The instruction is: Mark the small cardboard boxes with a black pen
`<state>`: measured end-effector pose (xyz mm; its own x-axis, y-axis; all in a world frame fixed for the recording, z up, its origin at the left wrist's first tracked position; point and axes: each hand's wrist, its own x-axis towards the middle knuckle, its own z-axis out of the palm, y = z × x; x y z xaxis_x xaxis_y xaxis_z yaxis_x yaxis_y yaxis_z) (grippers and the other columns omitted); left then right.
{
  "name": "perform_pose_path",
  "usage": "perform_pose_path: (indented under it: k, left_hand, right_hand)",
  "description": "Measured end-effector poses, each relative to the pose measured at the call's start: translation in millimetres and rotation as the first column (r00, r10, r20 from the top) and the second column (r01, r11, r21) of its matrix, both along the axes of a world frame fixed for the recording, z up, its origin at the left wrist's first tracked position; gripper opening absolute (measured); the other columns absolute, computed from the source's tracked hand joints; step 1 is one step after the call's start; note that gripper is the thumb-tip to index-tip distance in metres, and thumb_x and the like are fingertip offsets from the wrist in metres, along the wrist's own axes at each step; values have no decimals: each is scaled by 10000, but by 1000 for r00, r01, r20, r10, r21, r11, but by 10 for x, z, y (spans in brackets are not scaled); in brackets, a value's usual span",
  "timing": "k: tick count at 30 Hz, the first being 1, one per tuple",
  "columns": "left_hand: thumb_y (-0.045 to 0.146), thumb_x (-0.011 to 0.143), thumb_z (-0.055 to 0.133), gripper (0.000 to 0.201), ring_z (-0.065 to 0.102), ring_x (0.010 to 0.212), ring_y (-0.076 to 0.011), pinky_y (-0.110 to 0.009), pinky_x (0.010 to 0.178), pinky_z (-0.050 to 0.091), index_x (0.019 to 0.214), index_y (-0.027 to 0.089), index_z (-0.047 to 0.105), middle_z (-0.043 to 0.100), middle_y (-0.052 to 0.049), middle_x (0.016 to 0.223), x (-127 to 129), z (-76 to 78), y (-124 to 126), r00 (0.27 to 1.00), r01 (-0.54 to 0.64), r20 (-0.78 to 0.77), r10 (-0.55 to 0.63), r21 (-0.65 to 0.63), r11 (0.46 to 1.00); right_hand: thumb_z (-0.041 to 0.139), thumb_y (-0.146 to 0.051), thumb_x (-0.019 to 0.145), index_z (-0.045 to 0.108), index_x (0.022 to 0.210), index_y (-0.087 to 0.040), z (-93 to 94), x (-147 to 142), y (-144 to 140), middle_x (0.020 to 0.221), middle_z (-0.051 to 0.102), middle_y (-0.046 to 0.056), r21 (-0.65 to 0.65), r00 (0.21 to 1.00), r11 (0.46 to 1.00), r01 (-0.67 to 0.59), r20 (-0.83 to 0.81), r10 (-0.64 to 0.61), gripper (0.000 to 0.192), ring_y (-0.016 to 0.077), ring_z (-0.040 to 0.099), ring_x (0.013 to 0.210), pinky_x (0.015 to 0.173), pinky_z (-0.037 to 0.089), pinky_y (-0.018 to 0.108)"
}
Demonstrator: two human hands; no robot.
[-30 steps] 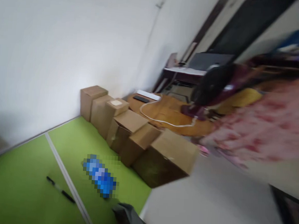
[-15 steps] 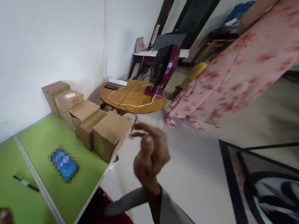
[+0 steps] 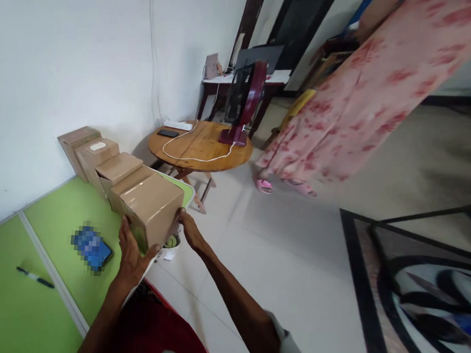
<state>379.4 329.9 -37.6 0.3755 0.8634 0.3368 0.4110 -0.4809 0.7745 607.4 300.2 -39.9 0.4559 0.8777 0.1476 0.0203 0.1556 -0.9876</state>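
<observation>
In the head view, the nearest cardboard box of a row of closed boxes is gripped from both sides at the edge of the green counter. The left hand is pressed on its near face with the fingers spread and the thumb along the lower edge; the right hand is clamped on its right end. The step in hand is judged to be the taking up of this box; a firm, level lift clear of its neighbour would be called for next.

All the boxes are shut, so their contents cannot be told. A pen and a blurred blue item lie on the counter. A person in a pink floral dress stands beyond a round wooden table bearing a fan.
</observation>
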Motion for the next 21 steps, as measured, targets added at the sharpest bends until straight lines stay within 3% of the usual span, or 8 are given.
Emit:
perform_pose_path:
  k: [4, 7, 9, 12, 14, 17, 19, 21]
  left_hand:
    - [580, 871, 811, 1149, 275, 1668, -453, -661, 1373, 212, 1737, 135, 201, 332, -299, 1724, -137, 65, -88, 1000, 7, 14, -7, 30, 1000]
    - [507, 805, 856, 1156, 365, 1607, -458, -698, 1359, 225, 1722, 164, 242, 417, -267, 1661, -269, 175, -233, 999, 7, 48, -9, 34, 999]
    - [505, 756, 887, 1219, 382, 1595, -459, -705, 1347, 248, 1725, 164, 232, 397, -263, 1671, -373, 260, -354, 995, -18, 96, 15, 31, 999]
    - [570, 716, 906, 1291, 460, 1552, -428, -626, 1293, 389, 1737, 183, 218, 379, -259, 1705, -585, 416, -540, 967, -83, 238, 88, -34, 996]
    - [661, 730, 869, 1251, 590, 1442, -400, -568, 1197, 511, 1726, 199, 270, 500, -243, 1642, -761, 536, -652, 916, -136, 360, 179, -143, 980]
    - [816, 787, 726, 1017, 745, 1190, -379, -543, 1033, 616, 1569, 196, 532, 738, -181, 1332, -1032, 695, -798, 808, -227, 468, 357, -312, 922]
    - [877, 784, 684, 887, 777, 1052, -376, -545, 953, 642, 1345, 189, 687, 784, -130, 1087, -1203, 763, -887, 729, -308, 494, 474, -381, 872]
    - [911, 761, 698, 813, 776, 1005, -379, -540, 910, 649, 1140, 194, 740, 766, -92, 933, -1373, 800, -968, 646, -401, 503, 574, -416, 816]
  right_hand:
    - [515, -1085, 809, 802, 1117, -226, -1, -79, -270, 1197, 817, 123, -11, 998, 998, -54, 34, 55, 957, 377, 695, 1241, 1184, 528, 583]
    - [446, -1097, 828, 809, 1154, -226, 64, -195, -403, 1206, 814, 138, -5, 995, 996, -93, 44, 93, 999, 397, 687, 1275, 1203, 510, 605]
    - [382, -1081, 872, 812, 1182, -221, 168, -293, -487, 1224, 814, 157, 11, 991, 992, -126, 44, 125, 1011, 405, 697, 1261, 1190, 520, 617]
    - [384, -988, 974, 808, 1258, -243, 409, -443, -624, 1294, 799, 146, 63, 971, 972, -224, 98, 218, 903, 371, 710, 1238, 1173, 541, 574]
    - [370, -930, 1029, 791, 1343, -255, 586, -541, -689, 1368, 766, 141, 114, 936, 938, -327, 178, 304, 855, 346, 695, 1278, 1191, 524, 557]
    - [426, -906, 1036, 705, 1526, -280, 789, -718, -672, 1557, 671, 146, 172, 858, 848, -501, 223, 462, 842, 346, 610, 1454, 1269, 439, 587]
    - [542, -897, 1001, 593, 1649, -319, 865, -888, -592, 1709, 560, 136, 181, 791, 771, -611, 173, 586, 869, 353, 501, 1591, 1328, 358, 599]
    - [625, -882, 971, 503, 1716, -336, 912, -1100, -499, 1809, 445, 124, 176, 722, 702, -690, 103, 684, 932, 355, 405, 1673, 1368, 287, 593]
